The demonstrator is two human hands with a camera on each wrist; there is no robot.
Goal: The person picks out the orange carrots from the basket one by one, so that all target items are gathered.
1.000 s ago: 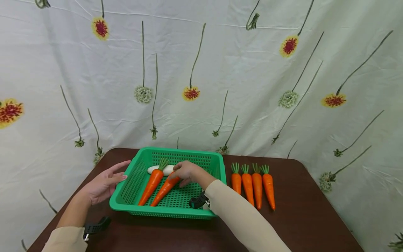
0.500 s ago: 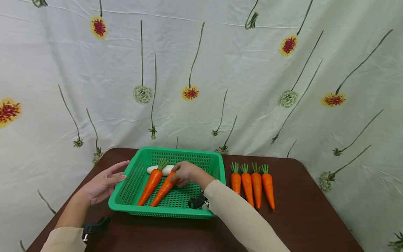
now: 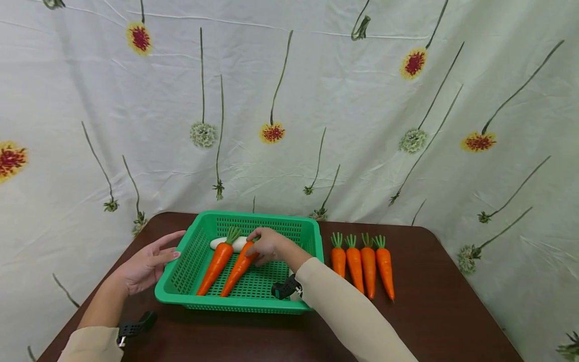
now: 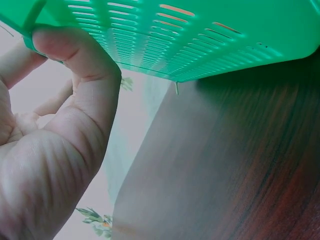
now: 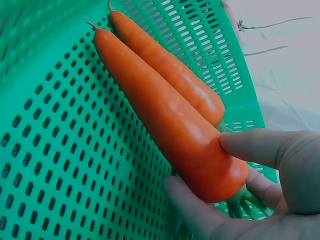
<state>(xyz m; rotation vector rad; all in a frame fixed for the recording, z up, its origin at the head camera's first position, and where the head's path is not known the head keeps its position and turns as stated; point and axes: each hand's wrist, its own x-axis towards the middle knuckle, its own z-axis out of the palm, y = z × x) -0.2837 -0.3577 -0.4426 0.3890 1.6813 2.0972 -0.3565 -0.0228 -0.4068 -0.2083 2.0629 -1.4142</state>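
My right hand (image 3: 267,246) reaches into the green plastic basket (image 3: 239,303) and grips a carrot (image 5: 170,115) near its leafy end, thumb on one side and fingers on the other. Its narrow end points toward the basket's near side. A second carrot (image 3: 215,266) lies to its left in the basket. Behind both is a long white vegetable (image 3: 217,243), partly covered by them. My left hand (image 3: 147,261) is at the basket's left side, fingers extended, with the thumb (image 4: 75,50) touching the rim.
Several carrots (image 3: 369,271) lie in a row on the dark brown table (image 3: 434,301), right of the basket, green tops toward the back. A pale item (image 3: 296,294) shows by the right wrist in the basket. A flowered cloth (image 3: 289,100) hangs behind the table.
The right hand has lifted the leafy end of the gripped carrot slightly, and its narrow tip has shifted a little to the right. My left hand stays by the rim.
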